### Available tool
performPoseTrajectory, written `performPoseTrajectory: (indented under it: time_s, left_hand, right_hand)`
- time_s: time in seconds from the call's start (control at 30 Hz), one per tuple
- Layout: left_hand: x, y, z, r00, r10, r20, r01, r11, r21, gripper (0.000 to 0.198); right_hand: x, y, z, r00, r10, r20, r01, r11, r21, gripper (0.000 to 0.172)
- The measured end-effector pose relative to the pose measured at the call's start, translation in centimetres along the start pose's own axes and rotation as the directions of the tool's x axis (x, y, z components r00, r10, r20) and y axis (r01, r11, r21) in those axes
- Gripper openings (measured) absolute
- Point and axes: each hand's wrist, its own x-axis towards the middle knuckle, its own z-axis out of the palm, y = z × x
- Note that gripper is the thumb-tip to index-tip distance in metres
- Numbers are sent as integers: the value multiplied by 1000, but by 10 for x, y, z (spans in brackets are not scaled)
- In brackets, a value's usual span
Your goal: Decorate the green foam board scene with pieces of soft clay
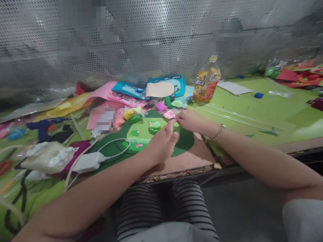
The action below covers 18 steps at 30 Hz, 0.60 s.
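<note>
My left hand [163, 144] is over the green paper board [185, 143], index finger stretched toward my right fingertips and thumb apart from it. My right hand [190, 119] is pinched on a small bit of pink clay, right by the left index tip. Just behind them lies a larger lump of pink modelling clay [169, 114]. A green clay figure [154, 127] with a round, coiled top sits on the light green shape, to the left of my hands. Nearby on the board are a green clay disc [135, 133] and a small pink clay piece [138, 145].
Purple clay [160, 107] and a bottle with a yellow cap [205, 82] stand behind. Blue decorated cut-outs [165, 88] lie at the back. A white charger [89, 162] with its cable, a glue gun [41, 127] and bags crowd the left. Clear sticks [239, 119] lie right.
</note>
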Motion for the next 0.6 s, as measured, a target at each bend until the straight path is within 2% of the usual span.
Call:
performPoseTrajectory:
  time_s: [0.13,0.33,0.5,0.6]
  left_hand:
    - [2,-1,-4,977,170,129,-200,940,275,82]
    - [6,-3,-6,950,224,218,-305,818,487,84]
    - [12,-5,-13,899,263,350,-418,757,503,85]
    - [14,-7,-18,890,264,372,-429,759,489,85]
  right_hand:
    - [1,3,4,999,-38,-3,38,999,19,29]
    - [-3,3,3,991,-131,30,129,989,68,28]
    - [-5,3,1,983,-157,99,150,986,73,23]
    - [-4,5,3,980,-154,125,147,987,59,21]
